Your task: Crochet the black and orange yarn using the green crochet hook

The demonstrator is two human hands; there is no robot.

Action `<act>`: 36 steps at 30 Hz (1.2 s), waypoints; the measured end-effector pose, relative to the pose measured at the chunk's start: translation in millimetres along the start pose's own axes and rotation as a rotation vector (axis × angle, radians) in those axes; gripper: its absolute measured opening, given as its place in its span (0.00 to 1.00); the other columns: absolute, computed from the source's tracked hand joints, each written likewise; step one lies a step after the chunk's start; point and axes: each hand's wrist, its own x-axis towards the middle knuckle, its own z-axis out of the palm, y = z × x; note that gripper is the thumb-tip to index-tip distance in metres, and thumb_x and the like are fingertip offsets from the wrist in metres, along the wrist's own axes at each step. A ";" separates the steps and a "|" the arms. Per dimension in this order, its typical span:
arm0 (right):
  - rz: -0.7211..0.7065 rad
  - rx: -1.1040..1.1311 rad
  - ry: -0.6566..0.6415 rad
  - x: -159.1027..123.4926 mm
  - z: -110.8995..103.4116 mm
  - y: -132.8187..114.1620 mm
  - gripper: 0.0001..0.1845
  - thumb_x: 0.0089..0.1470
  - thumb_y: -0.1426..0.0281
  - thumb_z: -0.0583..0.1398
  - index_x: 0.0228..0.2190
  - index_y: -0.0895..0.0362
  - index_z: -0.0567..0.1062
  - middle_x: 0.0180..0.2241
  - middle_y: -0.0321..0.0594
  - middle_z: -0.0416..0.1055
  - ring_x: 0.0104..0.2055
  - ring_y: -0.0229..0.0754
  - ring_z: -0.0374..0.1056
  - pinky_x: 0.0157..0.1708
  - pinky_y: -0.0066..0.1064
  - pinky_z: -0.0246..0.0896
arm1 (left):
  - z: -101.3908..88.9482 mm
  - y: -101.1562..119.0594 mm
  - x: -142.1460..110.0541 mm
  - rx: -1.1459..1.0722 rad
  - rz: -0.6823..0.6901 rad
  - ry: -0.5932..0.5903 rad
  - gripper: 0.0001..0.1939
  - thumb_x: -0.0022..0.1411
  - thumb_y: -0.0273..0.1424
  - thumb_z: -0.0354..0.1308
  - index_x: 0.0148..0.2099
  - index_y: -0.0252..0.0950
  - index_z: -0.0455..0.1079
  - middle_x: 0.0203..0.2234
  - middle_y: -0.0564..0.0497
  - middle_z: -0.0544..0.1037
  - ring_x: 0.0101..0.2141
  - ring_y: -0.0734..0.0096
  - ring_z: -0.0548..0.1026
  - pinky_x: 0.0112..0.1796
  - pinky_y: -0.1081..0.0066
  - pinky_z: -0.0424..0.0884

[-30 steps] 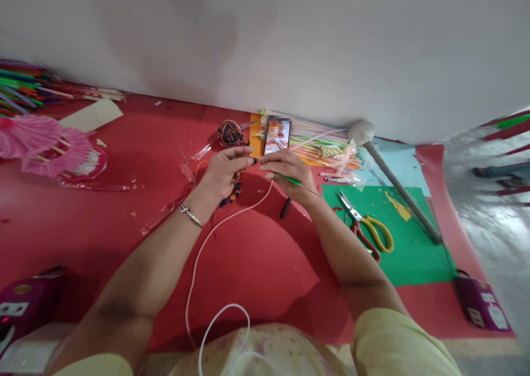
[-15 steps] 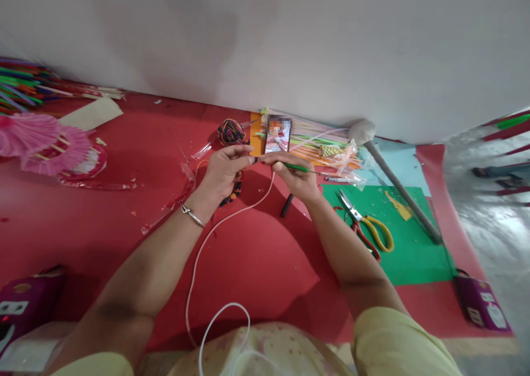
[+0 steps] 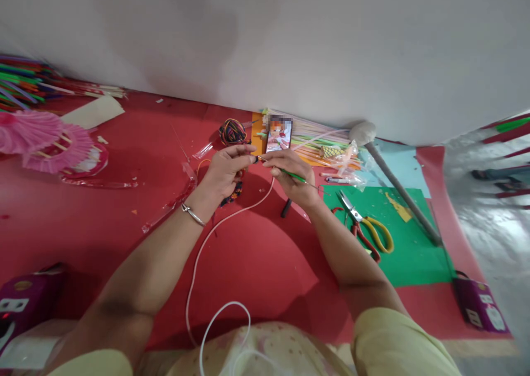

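Both my hands meet over the red mat [image 3: 256, 254] near the wall. My left hand [image 3: 223, 171], with a metal bangle on its wrist, pinches a small dark end of a multicoloured woven piece [image 3: 234, 191] that hangs below its fingers. My right hand [image 3: 292, 177] is closed on a thin green stick [image 3: 296, 175] whose tip points at the left fingertips. A white cable [image 3: 215, 232] runs from under the hands towards my lap.
A phone [image 3: 279, 134] leans by the wall beside a ball of coloured cord [image 3: 232, 131] and a pile of straws [image 3: 318, 138]. Yellow-handled scissors [image 3: 370, 228] lie on a green sheet [image 3: 406, 243]. Pink fans [image 3: 45, 141] lie at left, purple boxes [image 3: 480, 304] near the corners.
My right hand has turned the green stick, first out to the right and then back in against the left fingertips. The left hand has hardly moved.
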 end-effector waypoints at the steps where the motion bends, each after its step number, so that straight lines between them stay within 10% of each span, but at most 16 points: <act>1: -0.024 -0.019 -0.014 0.2 -0.4 0.8 0.11 0.67 0.59 0.62 0.44 0.48 0.84 0.49 0.45 0.82 0.51 0.48 0.79 0.54 0.45 0.74 | -0.2 -0.1 0.1 -0.004 0.000 -0.002 0.21 0.39 0.29 0.74 0.39 0.34 0.79 0.19 0.59 0.73 0.15 0.85 0.58 0.19 0.74 0.45; 36: 0.349 0.343 0.143 -5.7 10.0 10.5 0.22 0.64 0.48 0.62 0.36 0.52 0.83 0.44 0.43 0.83 0.46 0.45 0.78 0.38 0.35 0.75 | -3.5 -1.0 0.4 -0.055 -0.008 0.007 0.17 0.41 0.29 0.77 0.37 0.37 0.80 0.22 0.58 0.75 0.16 0.86 0.62 0.17 0.78 0.47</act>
